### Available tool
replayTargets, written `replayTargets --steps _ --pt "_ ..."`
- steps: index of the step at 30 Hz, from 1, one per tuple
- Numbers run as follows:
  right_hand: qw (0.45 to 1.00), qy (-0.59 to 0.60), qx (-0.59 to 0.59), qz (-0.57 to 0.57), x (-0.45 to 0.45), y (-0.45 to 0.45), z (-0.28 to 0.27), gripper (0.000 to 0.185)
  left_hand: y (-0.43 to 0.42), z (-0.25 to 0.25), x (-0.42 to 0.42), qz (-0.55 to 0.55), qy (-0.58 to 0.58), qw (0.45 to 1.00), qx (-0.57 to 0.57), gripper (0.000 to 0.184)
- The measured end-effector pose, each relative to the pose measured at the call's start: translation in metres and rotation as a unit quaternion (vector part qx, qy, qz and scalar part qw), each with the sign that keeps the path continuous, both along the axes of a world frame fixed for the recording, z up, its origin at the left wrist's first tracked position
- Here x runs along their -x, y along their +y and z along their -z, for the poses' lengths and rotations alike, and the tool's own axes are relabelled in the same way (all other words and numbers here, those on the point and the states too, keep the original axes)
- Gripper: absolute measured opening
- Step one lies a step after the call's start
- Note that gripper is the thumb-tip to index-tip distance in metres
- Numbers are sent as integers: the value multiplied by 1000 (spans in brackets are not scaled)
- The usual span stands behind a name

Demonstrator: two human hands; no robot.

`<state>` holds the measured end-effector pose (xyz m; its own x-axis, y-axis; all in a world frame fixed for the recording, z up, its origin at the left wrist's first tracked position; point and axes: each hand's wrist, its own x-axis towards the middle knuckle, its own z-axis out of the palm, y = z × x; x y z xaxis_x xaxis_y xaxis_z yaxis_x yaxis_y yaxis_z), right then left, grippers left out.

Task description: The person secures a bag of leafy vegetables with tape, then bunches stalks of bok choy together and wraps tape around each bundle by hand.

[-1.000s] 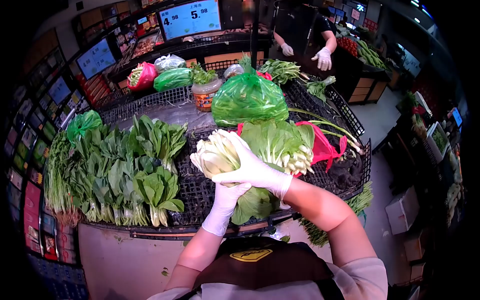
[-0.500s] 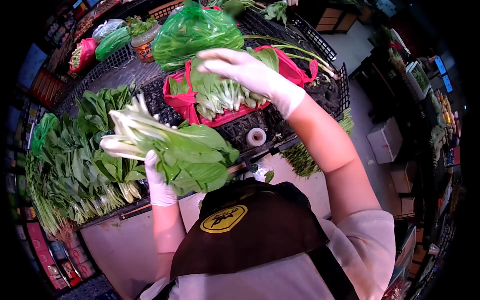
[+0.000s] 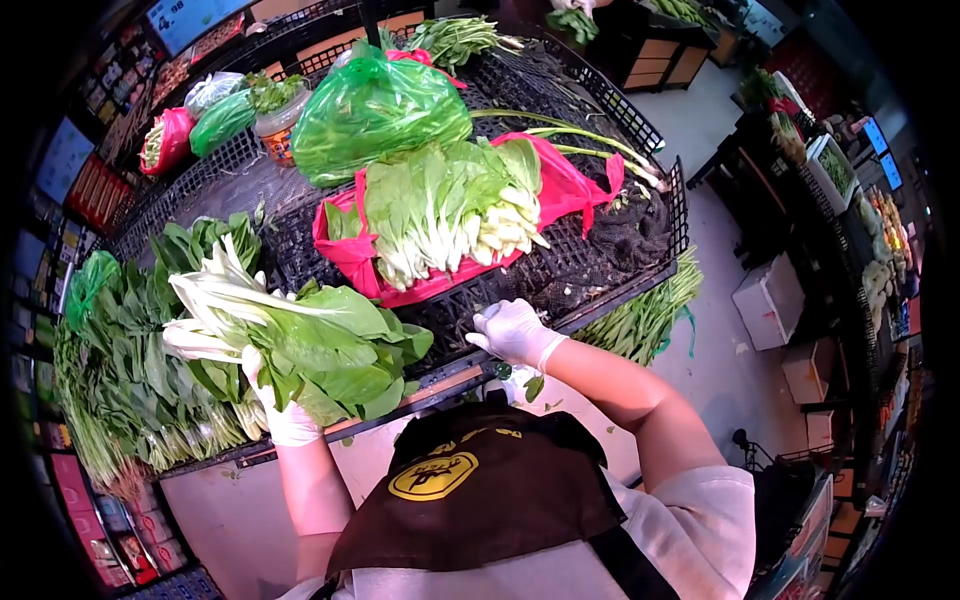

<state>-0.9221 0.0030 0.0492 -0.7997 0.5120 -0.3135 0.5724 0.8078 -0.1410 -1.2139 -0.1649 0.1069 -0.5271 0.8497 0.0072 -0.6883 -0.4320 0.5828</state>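
My left hand point(image 3: 272, 405), in a white glove, is closed around a bunch of bok choy point(image 3: 340, 345). Its white stalks point up and left, and its broad green leaves spread to the right. Also gloved, my right hand point(image 3: 513, 332) has its fingers curled at the front edge of the black crate, over the spot where the roll of tape lay. The hand covers the roll. Behind it, a row of pale-stemmed leafy greens point(image 3: 450, 210) lies on an opened red plastic bag point(image 3: 350, 250).
More leafy bunches point(image 3: 150, 350) stand packed at left. A green bag of vegetables point(image 3: 380, 115) and a jar point(image 3: 280, 125) sit at the back. The black crate's rim point(image 3: 682, 205) rises on the right, with long green stems point(image 3: 645, 310) below it.
My right hand has come down from above the greens on the red bag to the roll of tape at the crate's front. The bok choy in my left hand has shifted slightly left and down.
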Motion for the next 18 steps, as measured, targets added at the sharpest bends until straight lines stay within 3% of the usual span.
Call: replayTargets --steps 2,5,6,8,10,11,13,14,15,18 --pt "998 -12 62 20 1 12 6 47 1 3 -1 1 -1 1000 1 79" --pt "985 113 130 20 -14 27 28 49 2 7 -2 2 -1 1000 3 80" --pt "968 63 222 103 -12 29 12 57 0 10 -2 0 0 1000 3 80" --pt "884 246 335 212 -27 37 38 62 0 14 1 3 2 1000 0 81" --pt "750 362 462 304 -31 47 38 65 2 8 -3 25 10 1000 -9 81" --pt "683 416 521 299 -34 49 40 67 3 4 -6 49 12 999 -21 83" --pt "622 483 565 246 -27 31 -31 75 9 -11 -14 95 17 994 -45 85" --pt "637 509 537 214 -26 32 -43 79 10 0 -4 103 29 994 -1 88" --pt "651 536 507 180 -24 34 -56 84 21 -19 -14 127 92 988 1 90" --pt "694 574 409 145 -15 39 -111 94 41 -37 -28 204 94 974 -6 94"
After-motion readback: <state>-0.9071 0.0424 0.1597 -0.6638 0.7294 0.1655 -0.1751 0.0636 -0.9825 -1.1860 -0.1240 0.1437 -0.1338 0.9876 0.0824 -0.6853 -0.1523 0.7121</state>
